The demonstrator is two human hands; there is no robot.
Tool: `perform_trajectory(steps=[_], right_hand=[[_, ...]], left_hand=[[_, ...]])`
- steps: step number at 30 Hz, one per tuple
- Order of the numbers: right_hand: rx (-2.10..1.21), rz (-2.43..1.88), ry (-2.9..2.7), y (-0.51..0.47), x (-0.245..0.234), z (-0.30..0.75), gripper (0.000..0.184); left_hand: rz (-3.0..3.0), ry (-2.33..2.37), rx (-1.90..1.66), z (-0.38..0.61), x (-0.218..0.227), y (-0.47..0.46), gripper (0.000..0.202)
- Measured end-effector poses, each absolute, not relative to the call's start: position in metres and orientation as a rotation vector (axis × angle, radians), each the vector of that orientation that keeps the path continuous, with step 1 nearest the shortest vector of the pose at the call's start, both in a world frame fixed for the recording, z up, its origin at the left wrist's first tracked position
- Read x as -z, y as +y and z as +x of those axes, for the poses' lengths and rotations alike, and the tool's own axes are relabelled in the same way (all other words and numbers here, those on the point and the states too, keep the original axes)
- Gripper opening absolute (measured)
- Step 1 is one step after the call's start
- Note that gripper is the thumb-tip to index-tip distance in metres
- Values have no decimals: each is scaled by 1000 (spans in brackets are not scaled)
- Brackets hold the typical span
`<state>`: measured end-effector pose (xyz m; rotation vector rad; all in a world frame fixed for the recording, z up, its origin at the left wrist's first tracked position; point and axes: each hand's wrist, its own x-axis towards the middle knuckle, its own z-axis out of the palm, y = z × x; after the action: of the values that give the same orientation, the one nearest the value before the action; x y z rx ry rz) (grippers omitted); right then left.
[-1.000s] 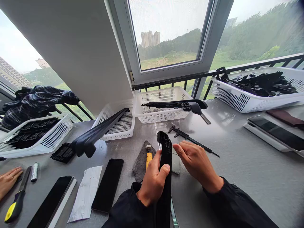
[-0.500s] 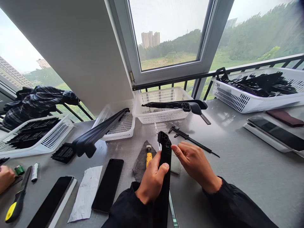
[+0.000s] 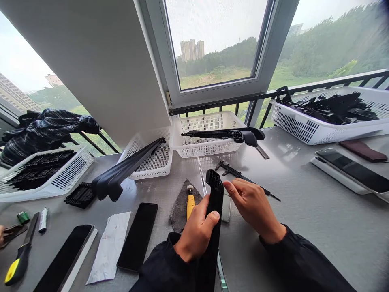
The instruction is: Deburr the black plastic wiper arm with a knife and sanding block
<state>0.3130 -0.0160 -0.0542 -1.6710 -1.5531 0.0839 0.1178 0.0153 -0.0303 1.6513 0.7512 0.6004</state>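
Note:
My left hand (image 3: 197,231) is wrapped around a long black plastic part (image 3: 215,207), thumb on its face. The part's hooked, ribbed end points away from me; its lower end runs down between my sleeves. My right hand (image 3: 252,207) is closed beside the ribbed end, thumb tip at the part's right edge. A thin line shows near that thumb, but what the fingers hold is hidden. Behind my left hand, a yellow-handled tool with a white tip (image 3: 190,202) lies on a grey cloth (image 3: 178,211). Black calipers (image 3: 240,176) lie beyond my right hand.
White baskets (image 3: 209,152) line the window side; similar black parts (image 3: 112,178) lean across two. Phones (image 3: 138,237), white paper (image 3: 111,247) and a black-and-yellow knife-shaped tool (image 3: 21,255) lie left. Another person's hand (image 3: 1,237) shows at the left edge. A boxed phone (image 3: 352,170) lies right.
The black part and both my hands have shifted slightly right. At the left edge, the other person's hand has drawn back leftward, and a dark brown cloth-like piece now shows there.

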Motion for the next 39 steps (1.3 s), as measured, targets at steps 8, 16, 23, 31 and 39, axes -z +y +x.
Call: perform_trajectory(steps=[8,16,23,31,39], right_hand=[[-73,-1700,-1523,-16,55,316,66],[-77,-1697,-1525,-16,55,318,66],[-147,-1655,-1578,-17,53,309,67],[-311,-1588,-1700,-23,47,297,65],[-384,-1539,-1725,-22,46,298,65]], left_hand=[[1641,746,-567,117,30,17,36],[1620,753,-543,117,28,19,30],[1603,922,-584,115,41,13,52],[1555,1001,-566,117,43,5,56],[1354,790,-540,116,36,12,49]])
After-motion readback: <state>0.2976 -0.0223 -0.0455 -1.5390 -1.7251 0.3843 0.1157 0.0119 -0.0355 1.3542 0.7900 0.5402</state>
